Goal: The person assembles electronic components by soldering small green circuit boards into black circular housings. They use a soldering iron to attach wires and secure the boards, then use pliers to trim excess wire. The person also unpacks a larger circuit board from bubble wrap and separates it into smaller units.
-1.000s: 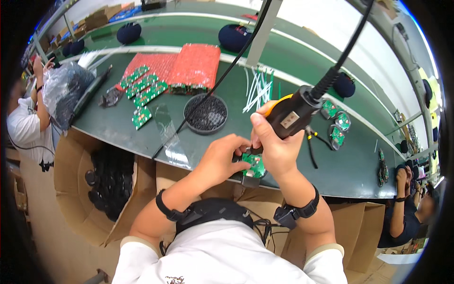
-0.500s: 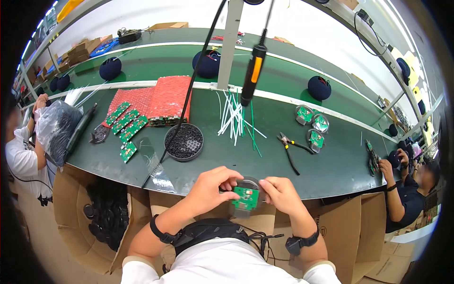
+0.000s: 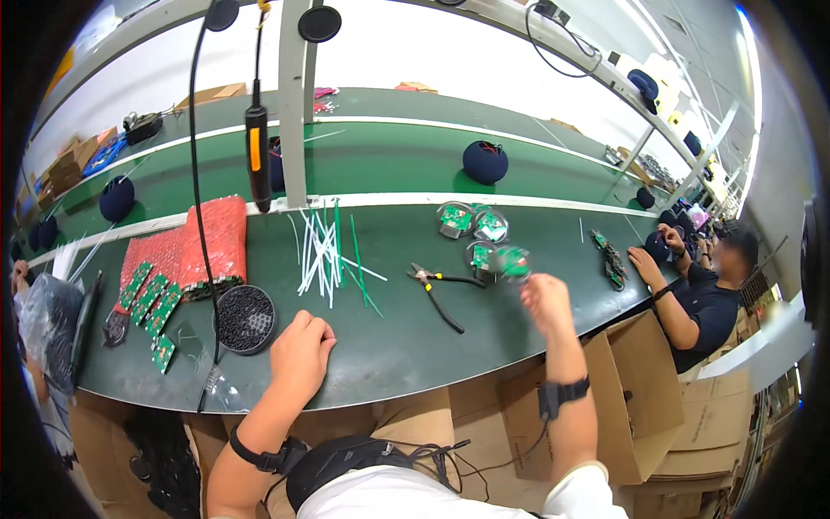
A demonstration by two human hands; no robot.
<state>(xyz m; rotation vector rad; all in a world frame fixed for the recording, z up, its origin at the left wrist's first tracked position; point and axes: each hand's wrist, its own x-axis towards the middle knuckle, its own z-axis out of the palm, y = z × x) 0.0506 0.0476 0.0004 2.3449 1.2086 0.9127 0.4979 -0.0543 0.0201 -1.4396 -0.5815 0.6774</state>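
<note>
Out over the right of the table, my right hand (image 3: 546,304) grips a round housing with a green circuit board (image 3: 512,261) on it, blurred by motion. Just beyond it lie three similar round clear-and-dark housings (image 3: 491,225) with green boards, and the held one partly overlaps the nearest. My left hand (image 3: 301,350) rests at the table's front edge with its fingers curled in and nothing visible in them. To its left is a round bowl (image 3: 270,316) of small black screws. Cutting pliers (image 3: 437,290) with black-and-yellow handles lie between my hands.
White and green strips (image 3: 324,259) lie in mid-table. Left of them are red bubble wrap (image 3: 216,233) and loose green boards (image 3: 156,303). An electric screwdriver (image 3: 258,156) hangs above. Open cartons (image 3: 635,389) stand below the edge. A co-worker (image 3: 692,294) sits at right.
My right hand has carried the board assembly from in front of me out to the right. My left hand has let go of it and come down at the table edge. The view has swung right.
</note>
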